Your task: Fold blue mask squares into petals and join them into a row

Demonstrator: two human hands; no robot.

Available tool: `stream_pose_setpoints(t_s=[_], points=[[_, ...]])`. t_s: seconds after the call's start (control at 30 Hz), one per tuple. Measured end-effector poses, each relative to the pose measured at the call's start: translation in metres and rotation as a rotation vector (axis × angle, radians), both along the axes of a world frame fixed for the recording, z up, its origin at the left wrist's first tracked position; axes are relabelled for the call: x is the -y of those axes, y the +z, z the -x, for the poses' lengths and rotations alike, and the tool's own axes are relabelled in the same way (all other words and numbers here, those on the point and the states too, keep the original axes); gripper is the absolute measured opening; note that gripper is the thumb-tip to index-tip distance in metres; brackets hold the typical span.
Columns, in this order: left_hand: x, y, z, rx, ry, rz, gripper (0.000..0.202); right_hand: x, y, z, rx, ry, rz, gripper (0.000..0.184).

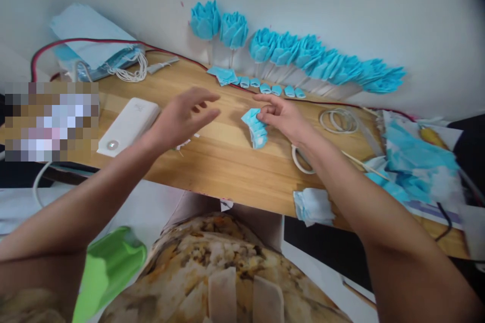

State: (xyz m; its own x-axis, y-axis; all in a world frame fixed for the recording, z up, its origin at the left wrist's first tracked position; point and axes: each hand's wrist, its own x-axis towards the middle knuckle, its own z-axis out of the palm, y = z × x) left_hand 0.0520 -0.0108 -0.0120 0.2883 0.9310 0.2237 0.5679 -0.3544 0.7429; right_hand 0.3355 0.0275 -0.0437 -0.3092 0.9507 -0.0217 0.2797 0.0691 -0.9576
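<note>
Between thumb and fingers, my right hand (283, 117) pinches a pleated strip of blue fabric (255, 128) that looks cut from a face mask. The strip hangs curved just above the wooden table (212, 161). Opposite it, my left hand (185, 113) is raised over the table, fingers apart and nothing in them. Behind both hands lie several small rolled blue pieces (265, 89) in a row, beside a few flat blue pieces (223, 75). A roll of white tape (302, 160) is partly hidden under my right forearm.
Blue fabric flowers on sticks (286, 48) lean along the wall. A white power bank (129, 125) and a stack of face masks (96, 43) are at left. Folded pieces (313, 206) lie at the front edge, a plastic bag of blue material (420, 146) at right. A red-black cable (170, 52) runs behind.
</note>
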Motion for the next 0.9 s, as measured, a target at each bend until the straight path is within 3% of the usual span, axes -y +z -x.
stream_pose_setpoints(t_s=[0.17,0.33,0.47,0.6,0.77,0.9], points=[[-0.032,-0.008,-0.055,0.035,-0.115,0.102,0.027,-0.001,-0.003,0.005,-0.001,0.039,-0.017,0.061],[-0.054,-0.012,-0.079,0.059,-0.160,0.218,0.014,-0.002,-0.003,0.003,0.033,0.056,-0.030,0.056],[-0.061,-0.018,-0.076,0.114,-0.044,0.355,0.013,-0.001,-0.001,-0.004,0.051,0.007,0.069,0.040],[-0.068,-0.024,-0.063,0.130,0.099,0.351,0.013,-0.003,-0.011,-0.011,0.046,0.067,0.123,0.041],[-0.082,-0.035,-0.049,0.128,0.185,0.353,0.014,-0.014,-0.020,-0.008,0.086,0.070,0.053,0.047],[-0.089,-0.036,-0.037,-0.036,0.201,0.314,0.022,-0.020,-0.006,-0.014,0.099,-0.045,-0.118,0.042]])
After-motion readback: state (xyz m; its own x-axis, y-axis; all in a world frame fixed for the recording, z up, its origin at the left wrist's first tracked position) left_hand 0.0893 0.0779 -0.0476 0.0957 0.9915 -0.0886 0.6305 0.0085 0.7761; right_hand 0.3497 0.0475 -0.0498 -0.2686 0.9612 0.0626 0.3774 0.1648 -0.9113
